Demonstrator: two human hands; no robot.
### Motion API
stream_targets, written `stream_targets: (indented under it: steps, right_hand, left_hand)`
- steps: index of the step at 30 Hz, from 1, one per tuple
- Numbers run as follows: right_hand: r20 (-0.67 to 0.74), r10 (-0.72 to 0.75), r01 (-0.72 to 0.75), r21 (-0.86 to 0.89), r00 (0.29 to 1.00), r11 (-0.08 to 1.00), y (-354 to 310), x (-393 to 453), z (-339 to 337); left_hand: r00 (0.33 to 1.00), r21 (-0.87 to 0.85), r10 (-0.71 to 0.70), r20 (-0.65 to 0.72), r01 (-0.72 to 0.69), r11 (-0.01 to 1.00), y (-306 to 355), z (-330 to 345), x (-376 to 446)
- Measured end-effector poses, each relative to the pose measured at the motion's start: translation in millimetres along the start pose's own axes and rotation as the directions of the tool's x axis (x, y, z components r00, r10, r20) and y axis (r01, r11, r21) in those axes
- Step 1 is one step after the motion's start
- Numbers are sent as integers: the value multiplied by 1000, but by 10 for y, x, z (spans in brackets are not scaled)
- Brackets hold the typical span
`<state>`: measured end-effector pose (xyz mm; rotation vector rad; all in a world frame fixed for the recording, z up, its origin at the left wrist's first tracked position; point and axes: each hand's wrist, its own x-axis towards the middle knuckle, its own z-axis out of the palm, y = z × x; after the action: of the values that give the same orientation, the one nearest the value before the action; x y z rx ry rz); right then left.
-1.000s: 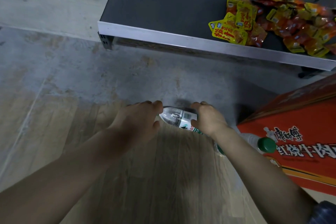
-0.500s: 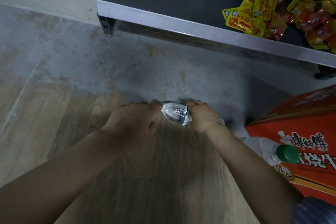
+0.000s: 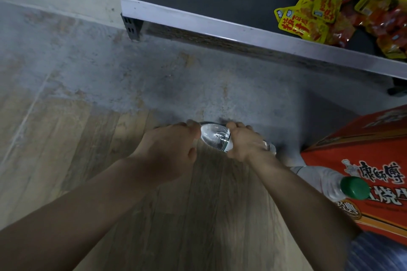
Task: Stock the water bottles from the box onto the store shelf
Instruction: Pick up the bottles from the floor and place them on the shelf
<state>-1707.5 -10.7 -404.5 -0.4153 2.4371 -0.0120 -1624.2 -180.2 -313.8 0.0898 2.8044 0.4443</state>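
Wood floor (image 3: 198, 215), both hands, left hand (image 3: 169, 152), right hand (image 3: 244, 143), clasping bottle (image 3: 217, 139), second bottle (image 3: 330, 182) beside box (image 3: 374, 143)

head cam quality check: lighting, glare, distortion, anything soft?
Head view: dim, bluish light overall; a dark shadow on the floor under the shelf and beside the orange box. A bright highlight on the clear bottle between the left hand and right hand. Wide-angle stretch enlarges the forearms at the frame's bottom. The snack packets look slightly soft; the box print is readable.
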Motion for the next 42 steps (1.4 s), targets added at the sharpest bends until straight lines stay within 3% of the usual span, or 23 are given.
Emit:
stream_targets:
  steps: [9,20,42]
  right_hand:
    - [-97,-16,22,60,995,998,13,-135,-168]
    - [-197,19,19,188,980,982,-45,-748,-921]
    - [-391,147,86,520,909,850,-486,-2556,-2798]
  left_hand:
    - [1000,-41,-13,-4,13,999,46,-289,-89]
    - [1000,-63,-16,-10,15,998,360,-1007,-305]
    - [994,16,6,-106,-4,1000,1266,-3318,-1251]
